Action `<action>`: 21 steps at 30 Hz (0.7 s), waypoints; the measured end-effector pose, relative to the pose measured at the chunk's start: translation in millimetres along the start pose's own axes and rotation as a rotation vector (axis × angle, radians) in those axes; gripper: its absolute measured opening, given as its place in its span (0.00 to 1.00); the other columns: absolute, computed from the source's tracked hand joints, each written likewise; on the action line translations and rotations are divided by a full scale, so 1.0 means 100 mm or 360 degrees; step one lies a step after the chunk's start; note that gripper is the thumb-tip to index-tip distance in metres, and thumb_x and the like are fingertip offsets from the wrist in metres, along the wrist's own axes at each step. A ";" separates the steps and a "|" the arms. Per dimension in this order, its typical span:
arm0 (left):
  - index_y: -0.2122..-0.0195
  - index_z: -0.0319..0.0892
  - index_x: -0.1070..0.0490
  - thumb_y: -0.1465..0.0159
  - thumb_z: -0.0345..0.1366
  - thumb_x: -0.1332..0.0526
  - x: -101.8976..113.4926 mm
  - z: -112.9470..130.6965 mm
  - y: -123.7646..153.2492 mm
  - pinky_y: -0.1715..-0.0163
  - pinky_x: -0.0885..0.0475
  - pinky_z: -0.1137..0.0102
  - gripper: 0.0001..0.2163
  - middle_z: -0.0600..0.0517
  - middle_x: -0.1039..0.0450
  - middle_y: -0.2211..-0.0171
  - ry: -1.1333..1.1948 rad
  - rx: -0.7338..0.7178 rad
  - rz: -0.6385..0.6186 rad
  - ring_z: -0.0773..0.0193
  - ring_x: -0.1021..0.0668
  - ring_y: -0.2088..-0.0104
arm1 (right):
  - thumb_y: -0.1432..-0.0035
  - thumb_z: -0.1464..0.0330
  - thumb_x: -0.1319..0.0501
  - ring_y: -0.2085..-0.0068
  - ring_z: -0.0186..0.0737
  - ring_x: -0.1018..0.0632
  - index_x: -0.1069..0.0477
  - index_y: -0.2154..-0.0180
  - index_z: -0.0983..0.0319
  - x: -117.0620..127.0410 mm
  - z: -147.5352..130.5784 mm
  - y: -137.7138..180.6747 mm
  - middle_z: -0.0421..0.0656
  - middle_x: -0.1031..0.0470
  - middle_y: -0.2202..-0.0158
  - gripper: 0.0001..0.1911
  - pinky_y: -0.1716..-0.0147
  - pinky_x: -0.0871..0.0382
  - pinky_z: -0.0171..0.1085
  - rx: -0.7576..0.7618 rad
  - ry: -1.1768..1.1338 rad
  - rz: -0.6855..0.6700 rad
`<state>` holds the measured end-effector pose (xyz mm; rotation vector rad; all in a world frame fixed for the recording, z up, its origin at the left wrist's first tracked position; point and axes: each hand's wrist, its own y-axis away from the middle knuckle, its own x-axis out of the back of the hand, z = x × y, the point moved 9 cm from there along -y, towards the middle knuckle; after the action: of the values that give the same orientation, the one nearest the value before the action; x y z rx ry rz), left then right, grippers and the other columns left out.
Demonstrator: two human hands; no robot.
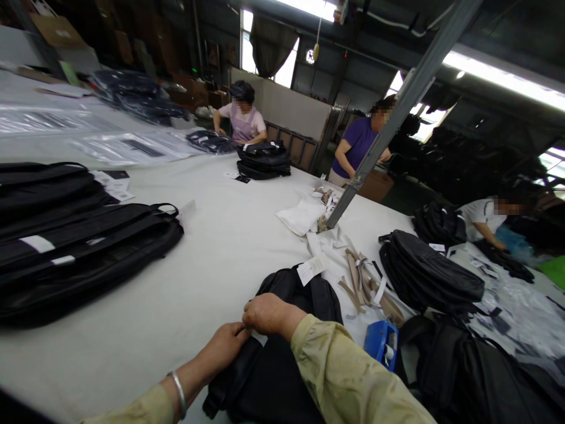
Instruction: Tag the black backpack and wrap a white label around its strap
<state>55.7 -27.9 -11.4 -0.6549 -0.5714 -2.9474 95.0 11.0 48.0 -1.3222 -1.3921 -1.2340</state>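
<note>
A black backpack (286, 294) lies flat on the white table (212, 247) right in front of me, with a white paper tag (311, 269) resting on its far end. My left hand (227, 344), a metal bangle on its wrist, presses on the bag's near left edge. My right hand (267, 313) sits knuckles-up on the bag beside it, fingers curled at the fabric. Both hands meet at the same spot; what the fingertips pinch is hidden.
Stacked black bags (79, 247) fill the left side; more black backpacks (430, 271) pile at the right. A blue tape dispenser (382, 341) and beige strips (362, 282) lie right of my bag. A slanted metal post (379, 141) stands on the table. Three people work beyond.
</note>
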 end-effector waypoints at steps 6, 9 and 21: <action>0.76 0.43 0.25 0.43 0.44 0.45 0.00 0.07 0.01 0.59 0.29 0.63 0.14 0.46 0.20 0.70 0.0157 -0.0016 -0.0031 0.50 0.21 0.63 | 0.38 0.72 0.42 0.64 0.42 0.26 0.26 0.67 0.64 -0.05 -0.09 0.26 0.45 0.24 0.66 0.07 0.65 0.34 0.39 0.0036 0.0116 0.0159; 0.79 0.43 0.28 0.43 0.43 0.46 -0.02 0.01 -0.01 0.63 0.29 0.64 0.14 0.47 0.22 0.73 0.0125 0.0041 0.0011 0.51 0.22 0.66 | 0.37 0.71 0.43 0.64 0.41 0.27 0.27 0.63 0.64 -0.08 -0.11 0.39 0.46 0.24 0.64 0.06 0.64 0.35 0.40 -0.0122 0.0104 0.0237; 0.75 0.40 0.25 0.47 0.44 0.34 -0.38 -0.07 0.06 0.69 0.23 0.62 0.12 0.46 0.22 0.78 0.1211 0.0635 -0.0333 0.54 0.21 0.74 | 0.43 0.70 0.39 0.51 0.43 0.26 0.22 0.61 0.60 -0.41 0.13 0.78 0.44 0.22 0.55 0.09 0.48 0.36 0.41 -0.1415 -0.0940 0.0845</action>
<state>88.1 -36.4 -31.6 0.5680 -1.1062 -2.7899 177.1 13.9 14.1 -2.6290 -0.7046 -1.1526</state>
